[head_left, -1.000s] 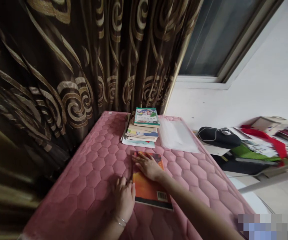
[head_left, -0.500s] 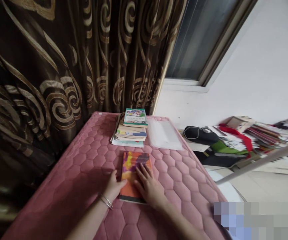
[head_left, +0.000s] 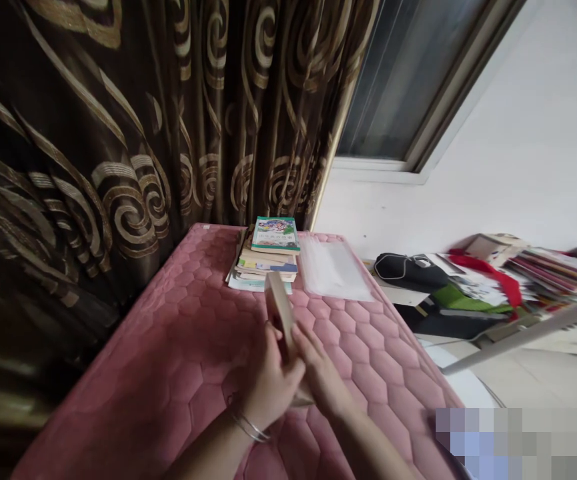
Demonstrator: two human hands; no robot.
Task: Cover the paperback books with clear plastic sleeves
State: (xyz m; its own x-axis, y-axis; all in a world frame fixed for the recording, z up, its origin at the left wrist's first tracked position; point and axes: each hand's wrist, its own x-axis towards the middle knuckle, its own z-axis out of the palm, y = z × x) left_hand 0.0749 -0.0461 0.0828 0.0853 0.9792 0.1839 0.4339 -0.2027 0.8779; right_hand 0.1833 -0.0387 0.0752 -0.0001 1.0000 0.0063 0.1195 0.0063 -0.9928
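"Since the paperback [head_left: 281, 303] no longer lies flat, how is it entered now?"

"One copy, raised on edge between your hands, over the pink quilted mattress [head_left: 178, 353]. Orange cover, face up half a second ago, now out of view. Lower corner: whether touching the mattress, cannot tell."

"State of your grip?"

"Left hand [head_left: 271, 383], with bracelets [head_left: 252, 428]: thumb and fingers clasping the near part. Right hand [head_left: 322, 373]: fingers pressed to the right side, thumb hidden."

"Meaning of the change?"

"Judged thus: a two-handed hold replaces palm contact, leaving you neither hand spare."

"Other stock?"

"Book stack [head_left: 267, 268], beyond, unmoved; green-bordered book [head_left: 275, 235] uppermost. Translucent plastic sheets [head_left: 337, 270], just beside it, right."
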